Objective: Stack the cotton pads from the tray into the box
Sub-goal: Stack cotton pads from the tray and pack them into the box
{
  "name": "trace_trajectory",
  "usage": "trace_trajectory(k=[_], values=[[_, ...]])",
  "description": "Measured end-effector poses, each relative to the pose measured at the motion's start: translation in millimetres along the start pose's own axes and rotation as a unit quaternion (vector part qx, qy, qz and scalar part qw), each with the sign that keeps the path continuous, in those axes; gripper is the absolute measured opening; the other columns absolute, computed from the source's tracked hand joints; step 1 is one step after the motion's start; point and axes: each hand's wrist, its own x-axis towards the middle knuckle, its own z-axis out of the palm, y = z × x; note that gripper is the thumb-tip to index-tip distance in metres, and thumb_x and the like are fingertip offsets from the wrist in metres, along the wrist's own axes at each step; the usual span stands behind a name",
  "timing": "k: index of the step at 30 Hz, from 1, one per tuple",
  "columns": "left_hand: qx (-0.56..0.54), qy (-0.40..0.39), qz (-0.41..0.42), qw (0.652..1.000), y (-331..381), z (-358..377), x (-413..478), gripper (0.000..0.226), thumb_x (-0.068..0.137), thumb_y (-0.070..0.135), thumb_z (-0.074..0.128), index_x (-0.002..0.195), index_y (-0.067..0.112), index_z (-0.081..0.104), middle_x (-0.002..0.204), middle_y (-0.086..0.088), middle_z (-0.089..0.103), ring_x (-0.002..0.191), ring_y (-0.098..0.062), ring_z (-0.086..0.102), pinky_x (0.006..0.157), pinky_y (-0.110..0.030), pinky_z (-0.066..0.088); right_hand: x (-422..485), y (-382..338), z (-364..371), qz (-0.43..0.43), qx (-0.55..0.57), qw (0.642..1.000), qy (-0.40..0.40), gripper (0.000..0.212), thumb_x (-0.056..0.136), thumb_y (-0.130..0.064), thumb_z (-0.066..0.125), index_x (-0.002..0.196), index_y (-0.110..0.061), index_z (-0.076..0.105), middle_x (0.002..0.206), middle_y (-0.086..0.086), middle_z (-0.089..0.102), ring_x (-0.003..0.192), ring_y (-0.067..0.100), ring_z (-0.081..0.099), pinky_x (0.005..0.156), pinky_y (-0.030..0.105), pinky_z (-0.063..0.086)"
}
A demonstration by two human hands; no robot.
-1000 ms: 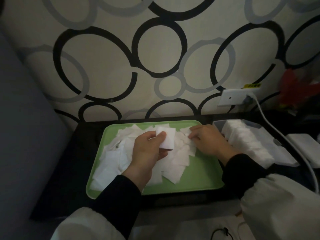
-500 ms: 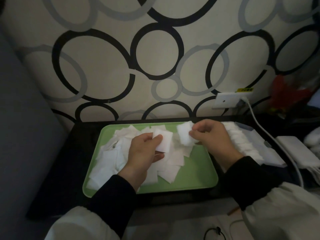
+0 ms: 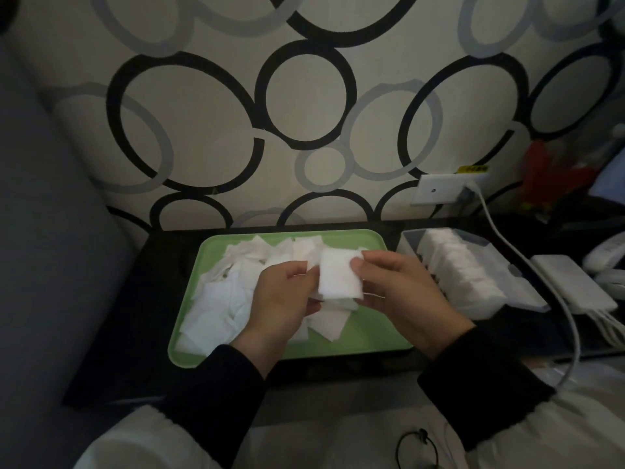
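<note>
A green tray lies on the dark table, strewn with several loose white square cotton pads. Above its middle I hold a small stack of cotton pads between both hands. My left hand pinches its left edge and my right hand grips its right edge. To the right stands a clear plastic box with a row of white pads standing packed inside.
A white wall socket sits behind the box, and its white cable runs down past the box's right side. White devices lie at the far right. A patterned wall rises right behind the table.
My right hand lifted a pad from the tray and brought it to the pad in my left hand. Both hands now hold them together as one stack over the tray.
</note>
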Motion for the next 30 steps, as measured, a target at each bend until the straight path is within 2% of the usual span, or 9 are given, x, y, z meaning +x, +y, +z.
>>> trace_trajectory(k=[3,6,8,15,19,23,25,27,30], values=[[-0.008,0.003,-0.002,1.000,2.3,-3.5,0.2,0.020,0.099,0.018,0.057,0.086,0.023,0.072,0.092,-0.001,0.074,0.084,-0.018,0.070,0.069,-0.029,0.061,5.4,3.2,7.4,-0.004,0.008,1.000,-0.004,0.014,0.090,-0.012,0.069,0.102,-0.006,0.070,0.095,0.009,0.072,0.084,0.023,0.064,0.064,0.027,0.051],[-0.015,-0.011,0.000,1.000,5.2,-6.3,-1.3,0.022,0.100,0.018,0.054,0.095,0.025,0.074,0.097,0.001,0.076,0.090,-0.017,0.072,0.071,-0.027,0.062,11.6,9.8,16.4,-0.010,0.010,1.000,0.020,0.008,0.087,-0.011,0.072,0.094,-0.010,0.069,0.083,0.007,0.071,0.078,0.022,0.062,0.057,0.026,0.052],[-0.024,-0.011,0.000,1.000,6.3,-8.4,-2.0,0.024,0.101,0.017,0.051,0.097,0.025,0.074,0.097,0.001,0.077,0.090,-0.016,0.073,0.070,-0.026,0.061,16.4,14.5,21.7,-0.017,0.007,0.999,0.031,0.006,0.087,-0.010,0.073,0.091,-0.012,0.068,0.083,0.009,0.070,0.076,0.021,0.065,0.055,0.025,0.051],[-0.048,0.001,-0.018,0.999,7.0,-14.1,1.7,0.024,0.101,0.013,0.050,0.108,0.014,0.073,0.102,-0.007,0.076,0.092,-0.022,0.073,0.069,-0.027,0.061,22.4,20.9,31.2,-0.075,-0.059,0.994,0.045,0.006,0.088,-0.011,0.072,0.092,-0.011,0.068,0.087,0.013,0.069,0.082,0.024,0.068,0.061,0.029,0.057],[-0.057,0.004,-0.019,0.998,7.1,-15.1,1.9,0.023,0.099,0.013,0.053,0.106,0.013,0.075,0.098,-0.006,0.077,0.094,-0.024,0.073,0.074,-0.031,0.062,21.4,21.7,30.9,-0.115,-0.128,0.983,0.058,0.007,0.087,-0.015,0.073,0.090,-0.011,0.069,0.080,0.005,0.067,0.077,0.022,0.068,0.064,0.035,0.059],[-0.099,0.009,-0.062,0.993,9.4,-11.0,3.5,0.026,0.100,0.033,0.054,0.105,0.014,0.072,0.096,-0.006,0.078,0.091,-0.024,0.075,0.072,-0.035,0.061,21.8,23.9,26.9,-0.152,-0.202,0.965,0.069,0.006,0.087,-0.021,0.073,0.086,-0.018,0.068,0.078,0.000,0.067,0.071,0.021,0.067,0.064,0.038,0.058],[-0.075,-0.018,-0.043,0.996,5.6,-10.1,4.0,0.027,0.096,0.039,0.061,0.104,0.016,0.074,0.097,-0.003,0.078,0.092,-0.020,0.075,0.074,-0.033,0.061,24.3,26.3,22.3,-0.167,-0.224,0.957,0.071,0.007,0.086,-0.024,0.074,0.083,-0.023,0.067,0.076,-0.002,0.067,0.069,0.023,0.066,0.066,0.043,0.057],[-0.045,-0.039,-0.012,0.998,1.4,-8.7,3.0,0.019,0.091,0.029,0.070,0.105,0.015,0.075,0.097,-0.001,0.078,0.094,-0.018,0.074,0.076,-0.030,0.061,26.2,27.8,17.4,-0.169,-0.235,0.955,0.065,0.009,0.086,-0.025,0.074,0.081,-0.025,0.067,0.074,-0.003,0.067,0.065,0.022,0.066,0.063,0.042,0.057],[-0.038,-0.018,-0.010,0.999,-1.8,-3.0,9.2,0.015,0.090,0.015,0.072,0.105,0.014,0.073,0.094,-0.001,0.078,0.086,-0.014,0.075,0.066,-0.023,0.059,28.9,24.8,6.6,-0.152,-0.223,0.961,0.064,0.008,0.089,-0.017,0.071,0.082,-0.018,0.067,0.071,-0.001,0.066,0.060,0.015,0.065,0.057,0.032,0.055]])
